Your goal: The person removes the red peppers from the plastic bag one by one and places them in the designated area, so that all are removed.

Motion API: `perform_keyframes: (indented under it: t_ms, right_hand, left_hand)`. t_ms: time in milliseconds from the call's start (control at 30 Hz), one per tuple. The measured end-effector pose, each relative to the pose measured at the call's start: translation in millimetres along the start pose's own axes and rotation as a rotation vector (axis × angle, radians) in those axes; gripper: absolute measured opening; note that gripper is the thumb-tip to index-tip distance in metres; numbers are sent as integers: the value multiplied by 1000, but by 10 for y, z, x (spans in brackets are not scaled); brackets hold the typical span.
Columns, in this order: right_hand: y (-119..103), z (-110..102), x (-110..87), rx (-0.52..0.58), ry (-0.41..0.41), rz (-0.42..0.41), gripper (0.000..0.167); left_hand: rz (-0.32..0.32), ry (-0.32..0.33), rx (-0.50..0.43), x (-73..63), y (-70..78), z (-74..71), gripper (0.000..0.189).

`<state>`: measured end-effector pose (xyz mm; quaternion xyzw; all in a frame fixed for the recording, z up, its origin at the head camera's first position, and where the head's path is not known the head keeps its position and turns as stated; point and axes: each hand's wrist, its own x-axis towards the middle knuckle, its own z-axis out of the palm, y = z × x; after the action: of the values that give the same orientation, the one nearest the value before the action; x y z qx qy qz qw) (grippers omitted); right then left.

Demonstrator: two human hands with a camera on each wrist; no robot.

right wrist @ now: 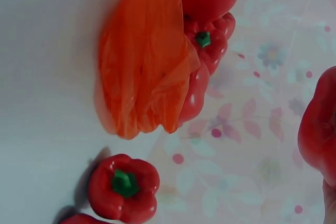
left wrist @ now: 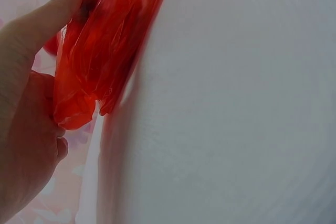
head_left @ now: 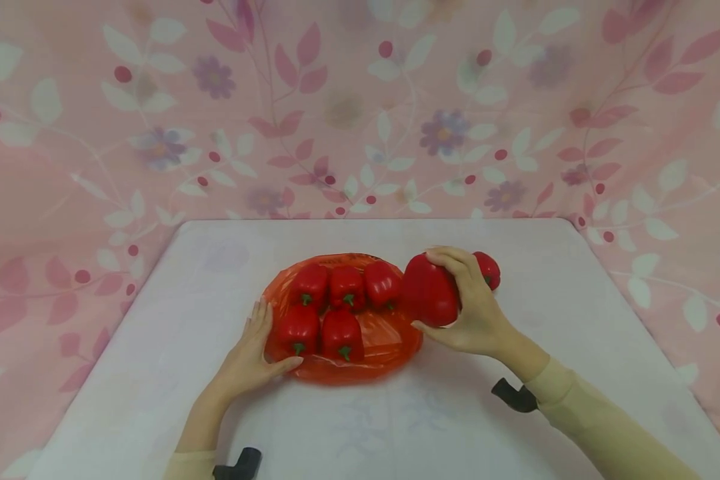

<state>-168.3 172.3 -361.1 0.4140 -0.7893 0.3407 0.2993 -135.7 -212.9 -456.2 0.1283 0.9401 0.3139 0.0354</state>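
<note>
An orange-red plastic bag (head_left: 384,340) lies spread open on the table with several red bell peppers (head_left: 300,330) inside, green stems showing. My left hand (head_left: 249,350) holds the bag's left side, thumb over the front rim. In the left wrist view, the thumb and curled fingers lie around the crumpled bag (left wrist: 113,40). My right hand (head_left: 471,307) grips another red bell pepper (head_left: 429,290) above the bag's right edge, thumb below and fingers over the top. The right wrist view catches part of this held pepper (right wrist: 317,129) at its right edge.
Behind the right hand, a loose red pepper (head_left: 487,270) sits on the white table (head_left: 228,253). The right wrist view shows a loose pepper (right wrist: 123,188) and part of a second one (right wrist: 83,220). A pink floral cloth (head_left: 348,133) hangs behind the table.
</note>
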Motion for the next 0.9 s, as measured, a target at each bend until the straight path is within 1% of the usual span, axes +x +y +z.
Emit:
perform_keyframes:
  t_ms: [267, 433, 500, 600, 733, 833, 900]
  right_hand:
    - [72, -154, -70, 3, 1, 17, 95]
    - [137, -264, -138, 9, 3, 38, 87]
    - [168, -308, -160, 6, 11, 46, 86]
    - [201, -375, -185, -2, 22, 62, 89]
    - [243, -460, -232, -26, 23, 106, 93]
    - [297, -512, -278, -44, 19, 134, 100]
    - [334, -540, -305, -51, 21, 144, 101]
  left_hand:
    - [-4, -4, -4, 0, 14, 3, 117]
    - [-7, -8, -2, -4, 15, 6, 117]
    - [-5, -8, 0, -3, 16, 5, 117]
    - [-4, -8, 3, -1, 17, 4, 117]
    - [-10, -14, 6, 1, 22, -1, 118]
    - [-7, -12, 8, 1, 25, -2, 117]
    - [-7, -10, 7, 1, 23, 0, 117]
